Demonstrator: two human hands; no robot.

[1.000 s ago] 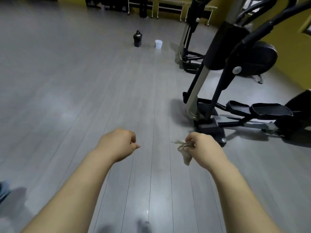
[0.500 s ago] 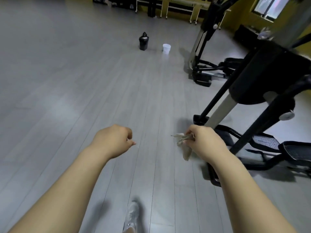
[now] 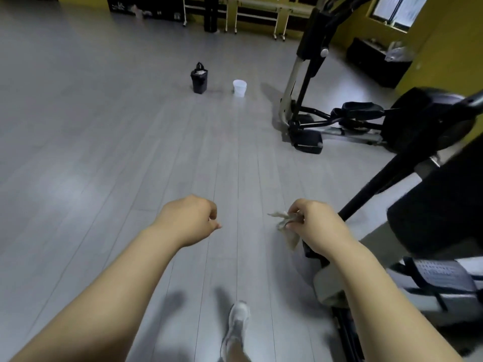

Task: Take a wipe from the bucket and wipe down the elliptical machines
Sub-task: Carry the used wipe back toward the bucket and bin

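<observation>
White bucket (image 3: 239, 88) nearer, wipe (image 3: 286, 227) still in right grip (image 3: 320, 226).

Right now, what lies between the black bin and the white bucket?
Only bare floor, in the head view, separates the black bin and the white bucket.

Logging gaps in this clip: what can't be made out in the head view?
Head view only:
White bucket: too far and small; inside not visible.
Black bin: contents too small to read.
Near elliptical machine: blurred, cut off by the right edge.
Wipe: partly hidden inside the right hand.
</observation>
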